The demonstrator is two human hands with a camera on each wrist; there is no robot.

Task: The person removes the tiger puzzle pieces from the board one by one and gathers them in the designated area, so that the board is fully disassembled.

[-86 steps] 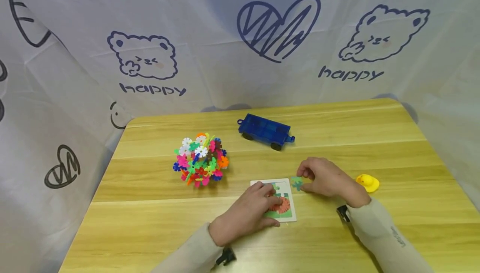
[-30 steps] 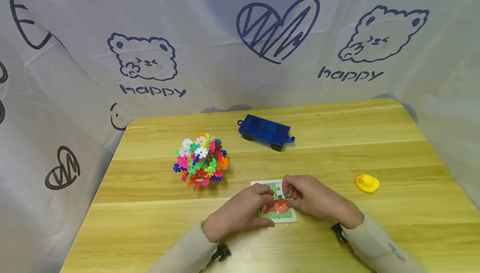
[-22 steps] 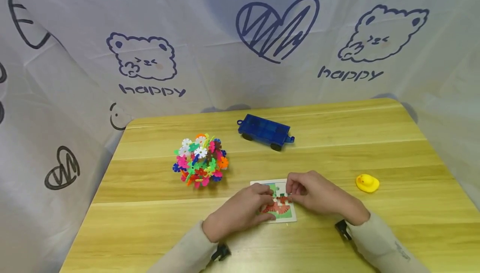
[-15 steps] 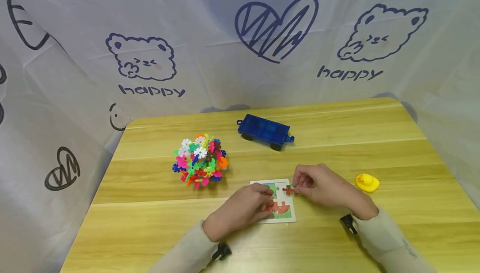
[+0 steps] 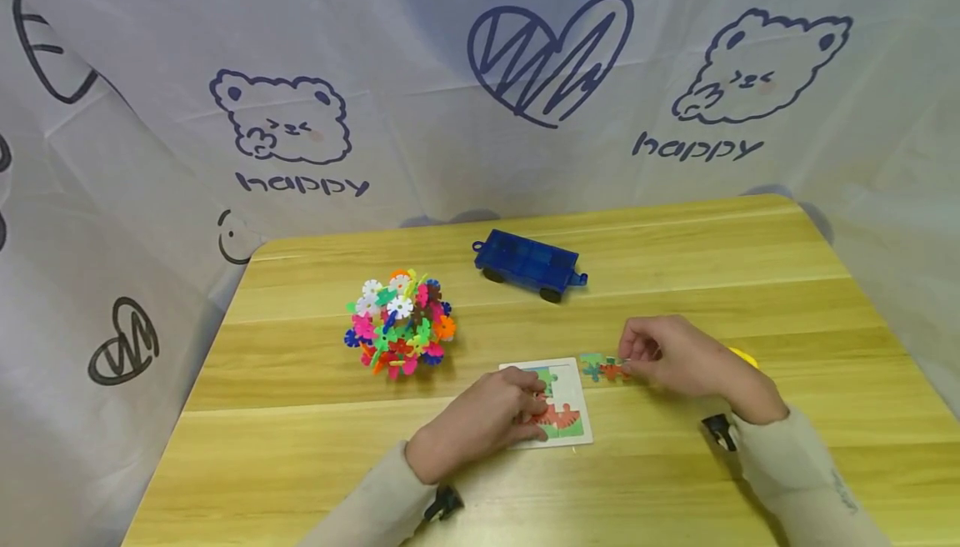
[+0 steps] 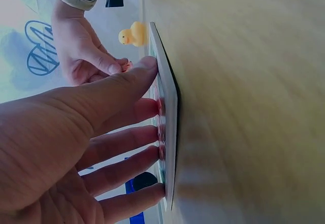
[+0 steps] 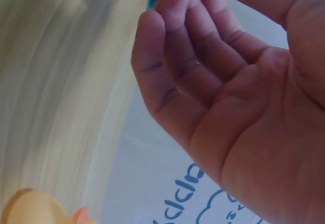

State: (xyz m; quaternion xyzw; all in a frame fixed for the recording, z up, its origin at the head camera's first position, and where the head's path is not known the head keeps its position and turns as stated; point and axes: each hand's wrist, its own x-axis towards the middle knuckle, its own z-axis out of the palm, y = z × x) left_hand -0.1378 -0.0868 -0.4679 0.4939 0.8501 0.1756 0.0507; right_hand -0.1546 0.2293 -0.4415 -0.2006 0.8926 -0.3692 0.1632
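Observation:
A white-framed jigsaw board (image 5: 573, 382) lies on the table, with green and red pieces fitted in its left and lower parts and its upper right slots bare. The left hand (image 5: 483, 415) rests its fingertips on the board; in the left wrist view its fingers (image 6: 122, 145) reach fairly straight to the surface, the thumb near the rim. Right of the board, the right hand (image 5: 678, 357) pinches a red puzzle piece (image 5: 612, 371) between thumb and fingers. Beside that piece lies a green puzzle piece (image 5: 591, 365). In the right wrist view the fingers (image 7: 172, 56) are curled and hide the piece.
A blue toy wagon (image 5: 528, 262) stands behind the board. To the left is a ball of colourful flower-shaped plastic pieces (image 5: 401, 322). A yellow toy duck (image 6: 133, 34), partly hidden by the right wrist in the head view, sits at the right. A printed cloth hangs behind the table.
The right hand set down the green piece right of the board, went to the board, took the red piece out and carried it right beside the green one. The left hand stayed on the board.

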